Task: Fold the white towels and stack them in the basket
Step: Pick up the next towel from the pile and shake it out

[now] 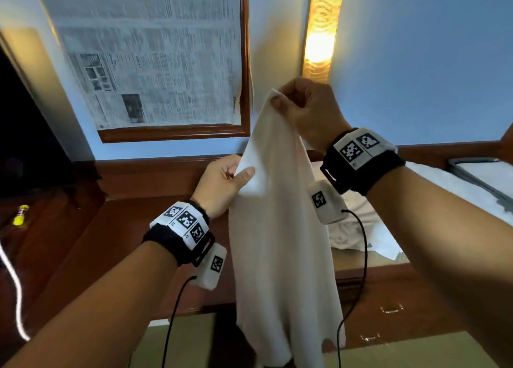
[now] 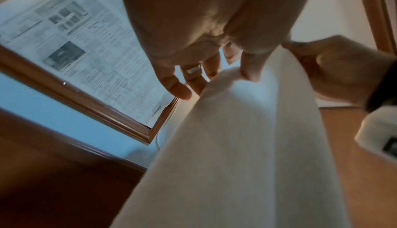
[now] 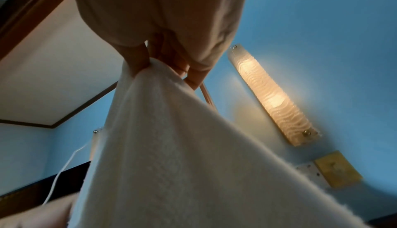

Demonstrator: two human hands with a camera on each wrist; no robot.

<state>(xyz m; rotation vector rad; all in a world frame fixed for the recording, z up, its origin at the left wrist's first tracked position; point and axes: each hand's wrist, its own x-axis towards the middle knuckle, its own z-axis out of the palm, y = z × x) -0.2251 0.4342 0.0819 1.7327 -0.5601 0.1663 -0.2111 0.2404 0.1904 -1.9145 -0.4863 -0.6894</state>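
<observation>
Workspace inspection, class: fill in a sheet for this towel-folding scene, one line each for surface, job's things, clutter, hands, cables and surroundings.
Surface: dark wooden desk, partly hidden by the arms.
Job's things: white towel hanging unfolded in the air; more white cloth lies behind it; basket not seen.
Clutter: yellow object at the desk's left.
Hands: right hand pinches the towel's top corner; left hand pinches its edge lower down.
Cables: black wrist-camera cables; white cord at left.
Surroundings: blue wall, framed newspaper, lit wall lamp.
</observation>
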